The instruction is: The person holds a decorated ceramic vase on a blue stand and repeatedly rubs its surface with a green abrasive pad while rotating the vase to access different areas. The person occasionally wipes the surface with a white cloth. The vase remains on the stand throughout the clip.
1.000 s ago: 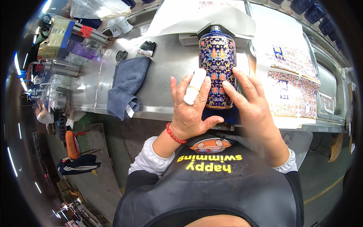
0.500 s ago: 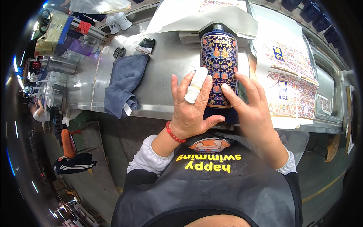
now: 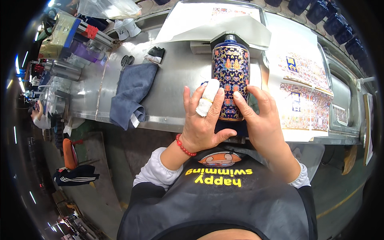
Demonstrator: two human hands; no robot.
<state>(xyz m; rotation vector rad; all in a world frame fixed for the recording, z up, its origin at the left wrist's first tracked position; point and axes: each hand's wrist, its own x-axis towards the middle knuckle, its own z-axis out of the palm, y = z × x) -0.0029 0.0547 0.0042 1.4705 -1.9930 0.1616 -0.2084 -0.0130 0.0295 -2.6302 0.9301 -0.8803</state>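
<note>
A dark blue bottle (image 3: pixel 231 66) covered in a colourful gold-and-red floral pattern lies in front of me, neck pointing away, against a dark angular support. My left hand (image 3: pixel 204 118) is beside its left edge, fingers spread, the forefinger at the bottle's side. A white wrapping (image 3: pixel 208 96) covers one of that hand's fingers, and a red bead bracelet (image 3: pixel 184 146) rings the wrist. From the right, my right hand (image 3: pixel 262 116) touches the bottle with its thumb on the patterned face and its forefinger along the right side. Its fingers are apart; the bottle's underside is hidden.
Printed floral sheets (image 3: pixel 304 104) lie on the right of the metal worktable (image 3: pixel 180 76). A grey-blue cloth (image 3: pixel 134 92) hangs over its front edge, near scissors (image 3: pixel 127 61). White paper (image 3: pixel 224 30) covers the far side. Dark blue containers (image 3: pixel 336 24) line the far right.
The whole view has shifted slightly. Relative to the bottle, my right thumb has slid a little toward the neck; my left hand keeps its place and pose.
</note>
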